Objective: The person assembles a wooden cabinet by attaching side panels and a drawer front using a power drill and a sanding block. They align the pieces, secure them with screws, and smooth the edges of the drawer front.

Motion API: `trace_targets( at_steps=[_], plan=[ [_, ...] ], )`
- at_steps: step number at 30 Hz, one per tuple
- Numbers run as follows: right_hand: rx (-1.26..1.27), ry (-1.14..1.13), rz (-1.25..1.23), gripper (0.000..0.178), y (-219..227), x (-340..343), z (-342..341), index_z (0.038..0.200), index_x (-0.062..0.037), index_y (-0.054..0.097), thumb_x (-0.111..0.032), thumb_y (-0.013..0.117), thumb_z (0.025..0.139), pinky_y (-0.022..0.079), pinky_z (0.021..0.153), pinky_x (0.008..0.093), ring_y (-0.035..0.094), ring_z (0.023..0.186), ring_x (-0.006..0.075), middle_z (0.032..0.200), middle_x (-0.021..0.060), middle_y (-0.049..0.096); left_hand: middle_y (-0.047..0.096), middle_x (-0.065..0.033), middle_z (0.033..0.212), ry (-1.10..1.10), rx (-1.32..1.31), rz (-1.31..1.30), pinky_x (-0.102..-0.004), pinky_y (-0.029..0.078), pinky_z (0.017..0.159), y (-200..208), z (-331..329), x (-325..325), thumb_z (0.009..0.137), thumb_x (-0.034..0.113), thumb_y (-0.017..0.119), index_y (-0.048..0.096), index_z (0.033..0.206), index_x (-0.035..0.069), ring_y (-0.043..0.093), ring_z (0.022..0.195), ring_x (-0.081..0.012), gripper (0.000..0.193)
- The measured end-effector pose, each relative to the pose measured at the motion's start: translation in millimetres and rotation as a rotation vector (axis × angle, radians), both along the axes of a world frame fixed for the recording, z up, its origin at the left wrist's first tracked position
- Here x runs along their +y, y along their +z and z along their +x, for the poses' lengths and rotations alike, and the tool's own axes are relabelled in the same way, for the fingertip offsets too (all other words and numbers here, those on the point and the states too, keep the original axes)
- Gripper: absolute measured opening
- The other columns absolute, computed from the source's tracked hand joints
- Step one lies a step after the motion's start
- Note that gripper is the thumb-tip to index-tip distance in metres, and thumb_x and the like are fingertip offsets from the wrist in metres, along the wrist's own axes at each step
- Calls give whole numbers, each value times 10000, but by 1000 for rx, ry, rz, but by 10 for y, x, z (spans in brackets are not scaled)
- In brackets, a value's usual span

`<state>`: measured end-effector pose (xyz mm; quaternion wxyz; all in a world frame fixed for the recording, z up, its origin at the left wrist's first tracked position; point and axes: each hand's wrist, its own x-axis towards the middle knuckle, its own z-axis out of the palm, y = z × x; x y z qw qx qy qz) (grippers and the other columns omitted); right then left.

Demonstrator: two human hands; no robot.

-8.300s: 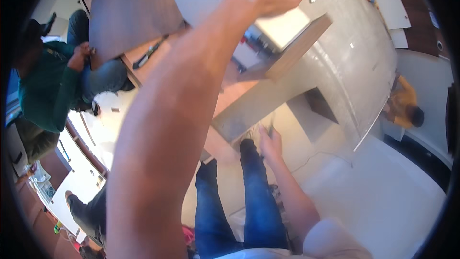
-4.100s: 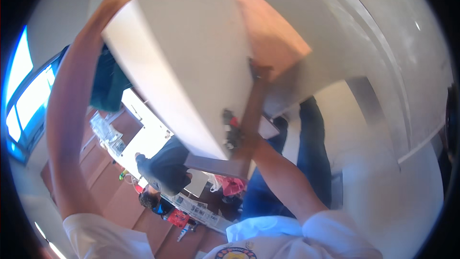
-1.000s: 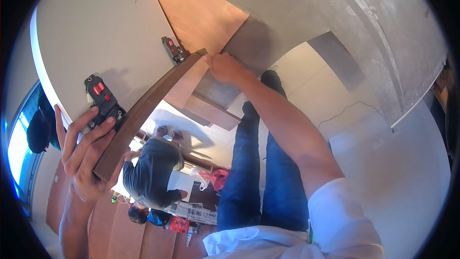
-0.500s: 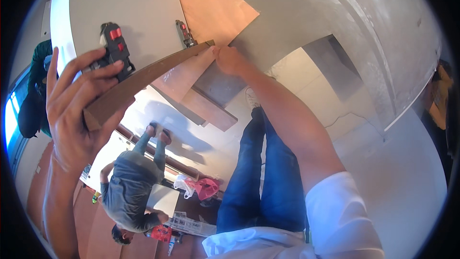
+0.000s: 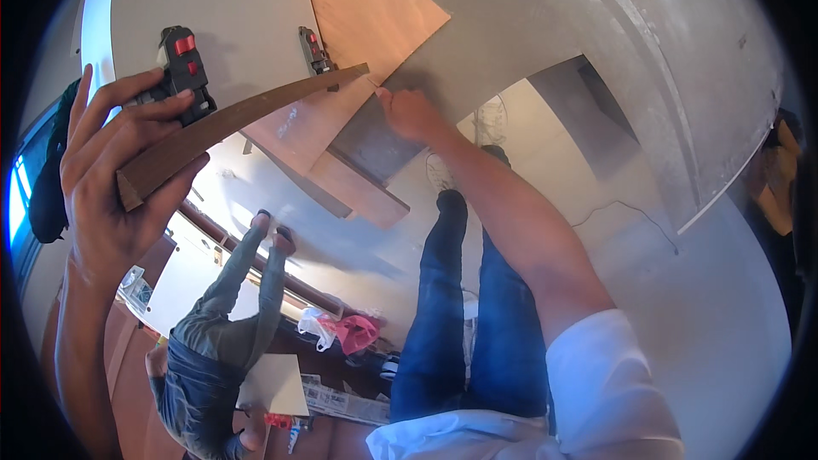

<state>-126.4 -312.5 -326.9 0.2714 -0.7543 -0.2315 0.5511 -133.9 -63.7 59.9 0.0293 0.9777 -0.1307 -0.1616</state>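
Observation:
My left hand (image 5: 115,170) is wrapped round the near end of a long brown wooden strip (image 5: 230,126). Its fingertips lie against a black fitting with red tabs (image 5: 182,72) on a grey panel (image 5: 247,17). Farther along the strip sits a second, similar black-and-red fitting (image 5: 316,52). My right hand (image 5: 409,116) is closed, thumb and finger pinched, just below the strip's far end; whatever it may hold is too small to name. Beyond that end is a bare wood-coloured triangular area (image 5: 366,4) beside the grey surface.
Wood-coloured boards (image 5: 362,190) jut out below the strip. Another person (image 5: 204,358) bends over at the lower left, near a pale board (image 5: 274,385) and pink and white plastic bags (image 5: 351,334). A thin cable (image 5: 630,208) lies on the floor to the right.
My left hand and the strip have shifted slightly left in view. My right hand has come away from the strip's far end. The other person has bent and moved lower; my feet have parted.

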Motion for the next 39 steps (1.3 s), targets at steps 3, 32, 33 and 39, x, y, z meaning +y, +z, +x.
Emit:
trace_targets(
  at_steps=[3, 32, 33, 39],
  plan=[
    [-17, -29, 16, 756, 114, -85, -34, 945, 87, 738, -433, 246, 1188, 539, 1003, 605, 701, 1029, 542, 1000, 350, 734, 825, -96, 1127, 26, 13, 14, -712, 252, 1276, -27, -17, 19, 731, 83, 907, 774, 969, 45, 658, 1354, -371, 276],
    [-21, -83, -118, 739, -305, 203, -147, 1037, 129, 717, -445, 274, 1177, 528, 1001, 621, 674, 1067, 561, 1062, 353, 730, 779, -101, 1313, 56, 108, 51, -747, 59, 1306, -1, -90, 101, 817, 165, 852, 784, 982, 68, 577, 1454, -378, 203],
    [-47, -83, -94, 738, -315, 211, -158, 1027, 127, 720, -444, 276, 1178, 530, 998, 618, 669, 1073, 567, 1060, 352, 730, 779, -99, 1313, 6, 84, 88, -747, 58, 1307, -1, -90, 99, 812, 164, 857, 785, 987, 69, 576, 1455, -376, 211],
    [-114, 37, -49, 715, -191, 194, -88, 1034, 88, 727, -448, 277, 1178, 547, 967, 613, 697, 1020, 554, 1051, 330, 742, 798, -66, 1271, 71, 84, 71, -742, 104, 1310, 10, -65, 68, 739, 168, 944, 777, 951, 104, 615, 1416, -350, 277]
  ],
)
